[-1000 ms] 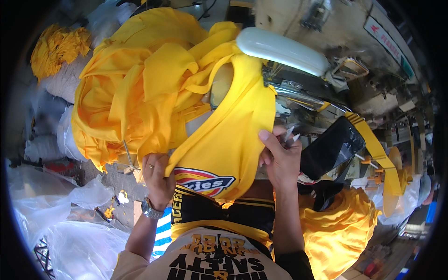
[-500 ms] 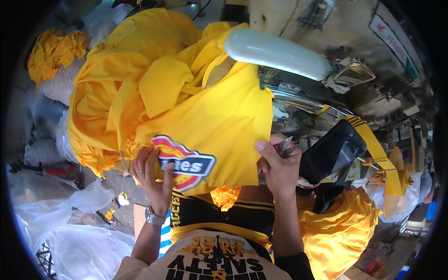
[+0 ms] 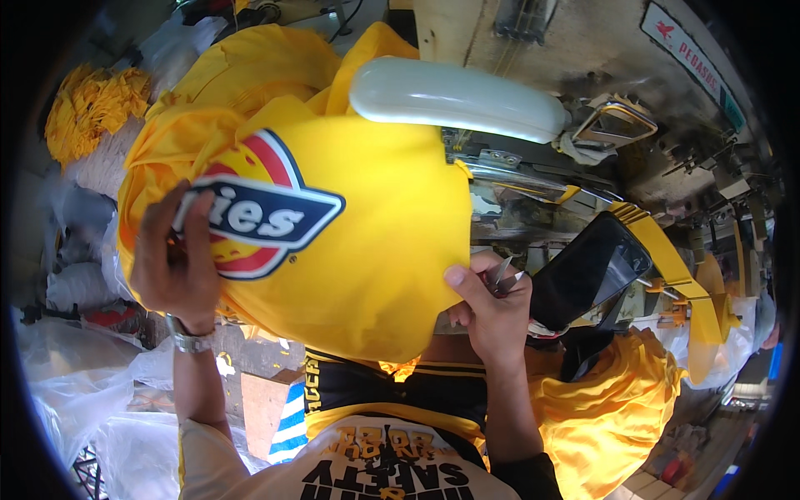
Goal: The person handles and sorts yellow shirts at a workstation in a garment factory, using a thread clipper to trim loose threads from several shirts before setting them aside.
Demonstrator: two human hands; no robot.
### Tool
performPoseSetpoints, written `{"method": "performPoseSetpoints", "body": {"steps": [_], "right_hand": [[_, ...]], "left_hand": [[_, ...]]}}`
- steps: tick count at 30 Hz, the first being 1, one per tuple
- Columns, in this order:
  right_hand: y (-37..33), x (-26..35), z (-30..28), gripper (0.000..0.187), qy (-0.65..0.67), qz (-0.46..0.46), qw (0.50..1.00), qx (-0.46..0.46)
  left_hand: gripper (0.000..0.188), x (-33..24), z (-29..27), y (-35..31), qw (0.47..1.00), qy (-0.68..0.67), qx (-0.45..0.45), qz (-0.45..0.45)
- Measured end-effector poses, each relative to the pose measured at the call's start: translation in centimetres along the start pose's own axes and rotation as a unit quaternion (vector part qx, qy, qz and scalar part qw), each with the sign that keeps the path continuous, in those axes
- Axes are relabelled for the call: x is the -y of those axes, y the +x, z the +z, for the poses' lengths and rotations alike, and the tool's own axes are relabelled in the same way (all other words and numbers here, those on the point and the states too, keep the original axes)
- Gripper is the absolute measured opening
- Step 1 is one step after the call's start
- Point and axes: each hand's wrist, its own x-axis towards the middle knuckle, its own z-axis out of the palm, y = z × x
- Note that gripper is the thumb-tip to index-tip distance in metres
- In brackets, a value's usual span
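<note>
A yellow knit garment piece (image 3: 375, 200) with a large red, navy and white printed emblem (image 3: 262, 212) is spread in front of me, its right edge beside the sewing machine's metal parts (image 3: 500, 162). My left hand (image 3: 179, 267), with a metal watch on the wrist, grips the cloth at the emblem's left end, the fingers bent over the print. At the lower right edge my right hand (image 3: 492, 308) pinches the cloth between thumb and finger. The same hand keeps small metal thread snips (image 3: 502, 277) in its fingers, blades pointing up.
A pale rounded machine part (image 3: 458, 98) juts over the cloth. Right of my right hand stands a dark-screened phone (image 3: 592, 267), beside a yellow fabric strip (image 3: 667, 254). Yellow cloth heaps (image 3: 608, 408) lie right and far left. Clear plastic bags (image 3: 92, 375) are at left.
My left hand has moved left and away from me, drawing the cloth flatter and turning the emblem. My right hand has shifted slightly left, still pinching the edge and keeping the snips.
</note>
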Motion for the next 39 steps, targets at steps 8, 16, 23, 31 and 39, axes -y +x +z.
{"method": "performPoseSetpoints", "body": {"steps": [8,16,23,31,39], "right_hand": [[-0.1,-0.1,0.5,0.009,-0.021,-0.039,0.999,0.000],[0.3,-0.3,1.7,0.008,-0.047,-0.077,0.996,-0.029],[1.0,0.3,2.8,0.008,-0.081,-0.153,0.983,-0.056],[3.1,0.1,2.5,0.026,-0.280,-0.317,0.904,-0.054],[2.7,1.4,2.9,0.044,-0.483,-0.320,0.813,-0.065]], "left_hand": [[0.041,2.8,4.3,7.9,0.979,0.098,0.100,0.146],[0.044,-9.8,4.6,-3.3,0.921,-0.214,0.310,0.097],[0.033,-9.5,6.9,-3.9,0.949,-0.167,0.250,0.093],[0.018,-7.9,8.6,0.6,0.937,-0.180,0.257,0.156],[0.016,-6.8,11.0,2.1,0.917,-0.244,0.277,0.149]]}}
